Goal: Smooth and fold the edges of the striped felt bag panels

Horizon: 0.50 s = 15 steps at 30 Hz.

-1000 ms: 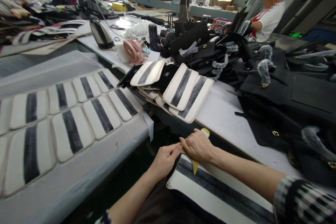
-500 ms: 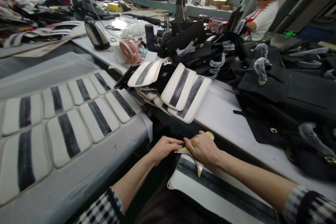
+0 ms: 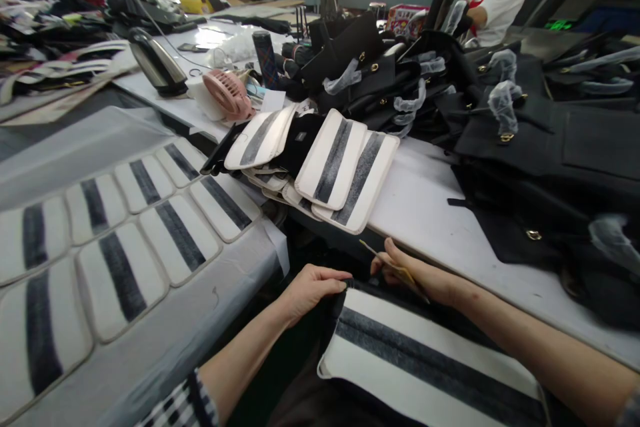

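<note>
Pinching the corner of a flat white dark-striped panel, left hand nearly closed; right hand kinda curled round a thin yellowish strip.

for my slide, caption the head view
Left hand on the corner of a striped panel, right hand holding a thin yellow piece.

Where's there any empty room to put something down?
On the white tabletop beyond the right hand, between the stacked striped panels and the black bags. The pale sheet is also bare behind the laid-out panels. It's crowded among the bags and by the pink fan.
</note>
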Tool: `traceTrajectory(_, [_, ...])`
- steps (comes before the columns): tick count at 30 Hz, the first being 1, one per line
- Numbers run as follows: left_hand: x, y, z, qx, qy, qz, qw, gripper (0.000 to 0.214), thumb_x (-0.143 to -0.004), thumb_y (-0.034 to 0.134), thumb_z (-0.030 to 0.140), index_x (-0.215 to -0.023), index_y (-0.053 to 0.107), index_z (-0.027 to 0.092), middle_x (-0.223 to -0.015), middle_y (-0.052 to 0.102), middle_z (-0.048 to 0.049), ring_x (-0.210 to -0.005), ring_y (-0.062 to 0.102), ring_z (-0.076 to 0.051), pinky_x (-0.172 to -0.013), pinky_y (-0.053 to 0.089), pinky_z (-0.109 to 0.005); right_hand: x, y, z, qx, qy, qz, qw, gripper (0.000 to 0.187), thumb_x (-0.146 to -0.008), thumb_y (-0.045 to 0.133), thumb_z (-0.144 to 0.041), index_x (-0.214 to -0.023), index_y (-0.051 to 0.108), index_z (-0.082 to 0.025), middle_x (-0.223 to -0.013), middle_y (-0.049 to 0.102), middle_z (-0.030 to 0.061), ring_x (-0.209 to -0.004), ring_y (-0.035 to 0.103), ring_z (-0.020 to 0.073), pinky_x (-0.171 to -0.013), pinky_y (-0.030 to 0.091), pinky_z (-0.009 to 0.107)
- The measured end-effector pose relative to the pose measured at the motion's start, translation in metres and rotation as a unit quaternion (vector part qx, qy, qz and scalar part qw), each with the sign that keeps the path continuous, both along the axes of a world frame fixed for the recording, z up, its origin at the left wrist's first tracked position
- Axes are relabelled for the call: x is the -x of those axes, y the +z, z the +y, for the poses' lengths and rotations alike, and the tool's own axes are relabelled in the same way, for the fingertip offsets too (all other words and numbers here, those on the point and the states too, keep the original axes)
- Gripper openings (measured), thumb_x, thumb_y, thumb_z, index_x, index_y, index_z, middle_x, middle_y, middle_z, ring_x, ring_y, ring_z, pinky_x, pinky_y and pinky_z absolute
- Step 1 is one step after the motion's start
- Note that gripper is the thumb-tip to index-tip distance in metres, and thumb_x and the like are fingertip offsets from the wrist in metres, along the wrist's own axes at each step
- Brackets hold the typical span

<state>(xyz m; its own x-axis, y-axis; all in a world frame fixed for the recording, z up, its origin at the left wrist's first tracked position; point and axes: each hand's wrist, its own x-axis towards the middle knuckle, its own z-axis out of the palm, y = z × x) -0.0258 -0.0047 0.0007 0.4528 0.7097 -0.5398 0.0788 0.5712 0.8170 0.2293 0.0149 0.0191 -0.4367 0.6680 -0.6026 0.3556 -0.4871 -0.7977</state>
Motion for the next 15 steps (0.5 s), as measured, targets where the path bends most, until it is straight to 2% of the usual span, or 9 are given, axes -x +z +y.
traceTrajectory(3, [0.000, 0.000, 0.000, 0.003, -0.005, 0.005, 1.000, 0.040, -0.074, 0.070, 0.030, -0.111, 0.073, 0.016, -0.104, 0.075, -0.0091, -0.097, 0.066, -0.023, -0.095, 0.042, -0.034, -0.003, 0.002, -0.001, 0.057, -0.016, 0.105, 0.993, 0.084, -0.082, 0.024, -0.084, -0.128, 0.054, -0.020, -0.069, 0.047, -0.0020, -0.059, 0.038, 0.0119, -0.056, 0.031, 0.025])
traceTrajectory(5, [0.000, 0.000, -0.002, 0.000, -0.005, 0.002, 1.000, 0.039, -0.074, 0.070, 0.031, -0.111, 0.073, 0.016, -0.106, 0.075, -0.0087, -0.098, 0.066, -0.023, -0.096, 0.042, -0.034, -0.001, 0.002, -0.001, 0.033, 0.002, 0.129, 0.991, 0.088, -0.080, 0.033, -0.084, -0.140, 0.045, -0.021, -0.080, 0.053, 0.0008, -0.071, 0.046, 0.0150, -0.065, 0.038, 0.028])
traceTrajectory(9, [-0.002, 0.001, -0.004, -0.020, 0.001, -0.001, 1.000, 0.038, -0.077, 0.069, 0.033, -0.112, 0.072, 0.017, -0.108, 0.074, -0.0073, -0.100, 0.065, -0.023, -0.096, 0.042, -0.034, 0.007, 0.009, -0.001, -0.066, 0.080, 0.104, 0.989, 0.102, -0.073, 0.051, -0.082, -0.149, 0.032, -0.017, -0.106, 0.058, 0.0076, -0.095, 0.051, 0.0221, -0.088, 0.041, 0.037])
traceTrajectory(12, [-0.004, 0.000, -0.006, -0.051, -0.004, 0.014, 0.999, 0.037, -0.080, 0.067, 0.034, -0.114, 0.071, 0.019, -0.108, 0.074, -0.0063, -0.101, 0.064, -0.024, -0.093, 0.043, -0.033, 0.010, 0.012, -0.001, -0.060, 0.084, 0.113, 0.988, 0.113, -0.070, 0.053, -0.084, -0.153, 0.020, -0.015, -0.122, 0.056, 0.0122, -0.109, 0.051, 0.0269, -0.098, 0.038, 0.041])
traceTrajectory(15, [-0.006, 0.000, -0.008, -0.073, -0.006, 0.027, 0.997, 0.037, -0.082, 0.065, 0.036, -0.115, 0.071, 0.019, -0.107, 0.074, -0.0057, -0.100, 0.064, -0.023, -0.090, 0.044, -0.032, 0.010, 0.006, 0.000, -0.060, 0.078, 0.159, 0.982, 0.110, -0.069, 0.062, -0.077, -0.153, 0.020, -0.020, -0.143, 0.044, 0.0118, -0.129, 0.040, 0.0293, -0.109, 0.030, 0.042])
